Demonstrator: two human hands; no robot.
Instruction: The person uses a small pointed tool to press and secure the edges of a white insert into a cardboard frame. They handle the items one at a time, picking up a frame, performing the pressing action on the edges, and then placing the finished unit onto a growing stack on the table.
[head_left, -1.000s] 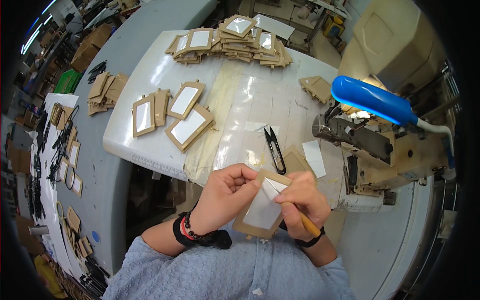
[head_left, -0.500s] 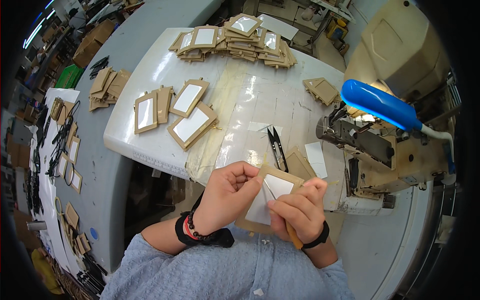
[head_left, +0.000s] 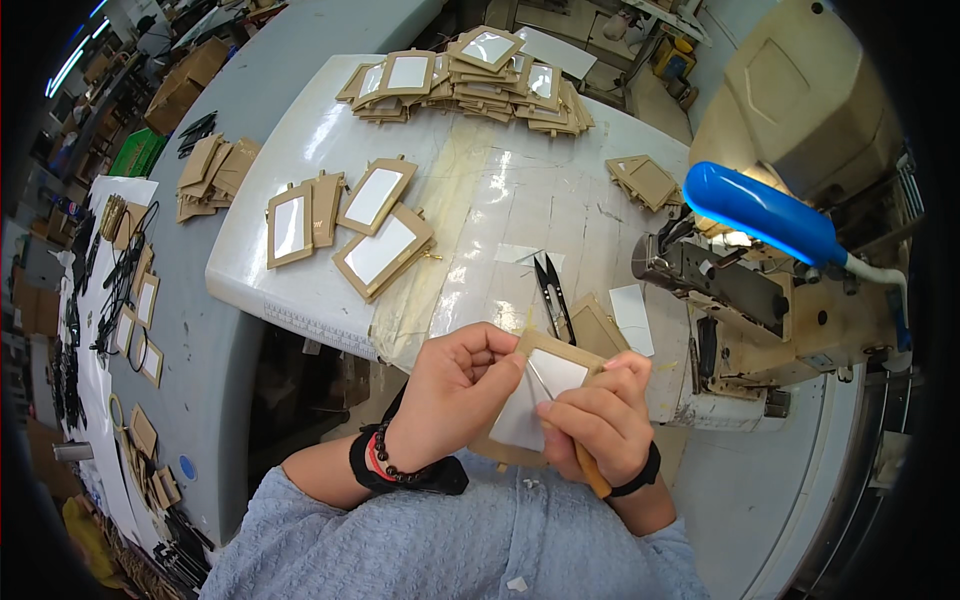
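I see my left hand pinching the tan leather frame with a clear window at its top edge, my right hand closed around a wooden-handled tool against it, black thread snips lying just beyond on the white sewing table.

Right hand covers most of the wooden-handled tool; tip barely readable. Tan frame lower edge hidden behind both hands.

We wear a pale blue shirt, dark bead bracelets and a black band on our left wrist, another black band on our right wrist.
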